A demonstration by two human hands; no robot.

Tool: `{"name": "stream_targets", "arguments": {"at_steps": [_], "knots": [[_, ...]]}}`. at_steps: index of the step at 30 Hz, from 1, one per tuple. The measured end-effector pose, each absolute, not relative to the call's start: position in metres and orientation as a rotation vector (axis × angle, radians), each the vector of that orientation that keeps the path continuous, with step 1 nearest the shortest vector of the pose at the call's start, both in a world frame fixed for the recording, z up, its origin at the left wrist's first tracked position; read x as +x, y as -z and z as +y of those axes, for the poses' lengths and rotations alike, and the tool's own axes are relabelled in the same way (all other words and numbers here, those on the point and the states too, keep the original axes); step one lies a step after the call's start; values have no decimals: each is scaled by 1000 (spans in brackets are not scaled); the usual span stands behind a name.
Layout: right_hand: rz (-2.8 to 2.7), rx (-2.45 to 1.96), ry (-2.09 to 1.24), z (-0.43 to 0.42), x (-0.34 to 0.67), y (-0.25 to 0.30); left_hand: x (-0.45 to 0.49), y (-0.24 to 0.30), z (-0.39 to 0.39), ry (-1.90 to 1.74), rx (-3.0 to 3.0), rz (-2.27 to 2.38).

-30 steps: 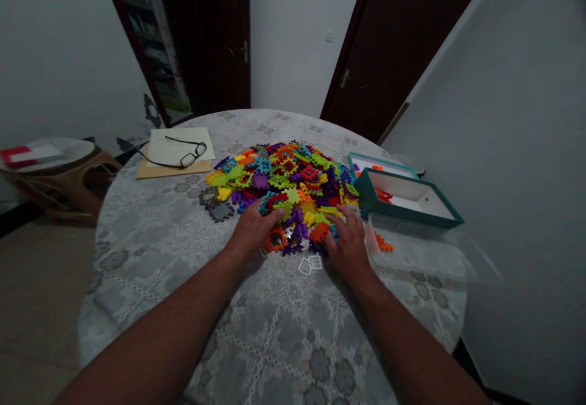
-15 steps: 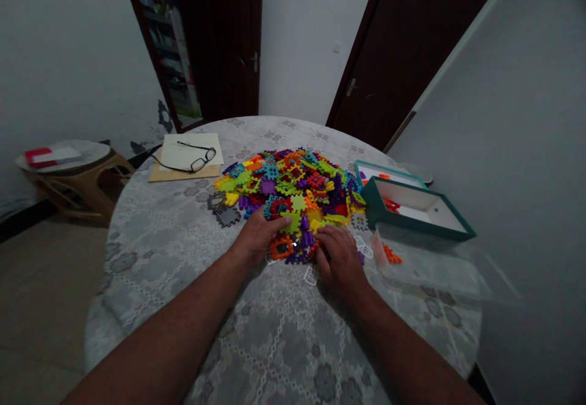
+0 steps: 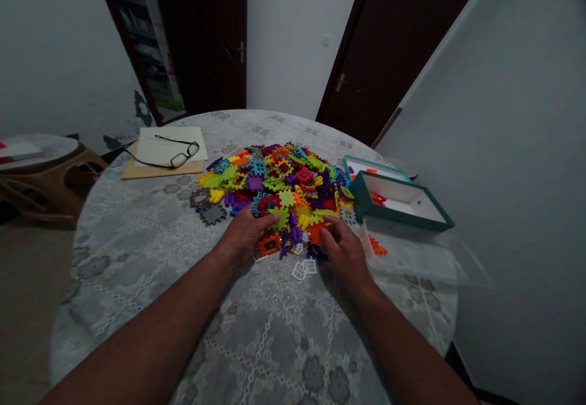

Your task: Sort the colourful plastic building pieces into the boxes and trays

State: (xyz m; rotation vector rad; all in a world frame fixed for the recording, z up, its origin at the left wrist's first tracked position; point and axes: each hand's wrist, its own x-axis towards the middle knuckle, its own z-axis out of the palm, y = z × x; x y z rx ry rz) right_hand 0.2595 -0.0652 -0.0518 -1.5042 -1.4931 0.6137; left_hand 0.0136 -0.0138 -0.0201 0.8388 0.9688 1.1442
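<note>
A heap of colourful notched plastic building tiles (image 3: pixel 274 176) covers the middle of the table. My left hand (image 3: pixel 247 234) is closed at the heap's near left, its thumb pressed on a lime-green tile (image 3: pixel 280 217) that appears joined to red and blue ones. Between the thumb and fingers of my right hand (image 3: pixel 345 249) is an orange notched tile (image 3: pixel 315 232), at the heap's near right. Purple pieces (image 3: pixel 295 226) and an orange frame tile (image 3: pixel 269 244) lie between and beside the hands. Small white window-like pieces (image 3: pixel 301 269) rest on the cloth just in front.
To the right stand a green-edged box (image 3: pixel 405 200) with red pieces inside, its lid (image 3: pixel 378 167) behind, and a clear plastic tray (image 3: pixel 412 261) near orange pieces (image 3: pixel 378 246). Eyeglasses (image 3: pixel 178 159) lie on papers (image 3: pixel 149 148) at the left. A patterned cloth (image 3: pixel 274 338) covers the round table.
My right hand has lifted slightly out of the pieces and now grips an orange tile. My left hand keeps its hold. The whole view has shifted a little to the right.
</note>
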Motion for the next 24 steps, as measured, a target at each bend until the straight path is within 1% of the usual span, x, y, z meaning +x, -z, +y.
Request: {"name": "stream_targets", "arguments": {"at_steps": [4,11,19,24], "knots": [[-1485,-1486,-682,-62,264,57,14,20,-14,-1147,821,950],[-1617,-1502,-558,-65,264,52,13,25,-11,-1104,730,938],[-1711,-1503,-456,-68,256,47,12,29,-5,-1189,717,998],[-1767,-1502,-391,-68,255,45,12,26,-6,-1231,811,1028]]}}
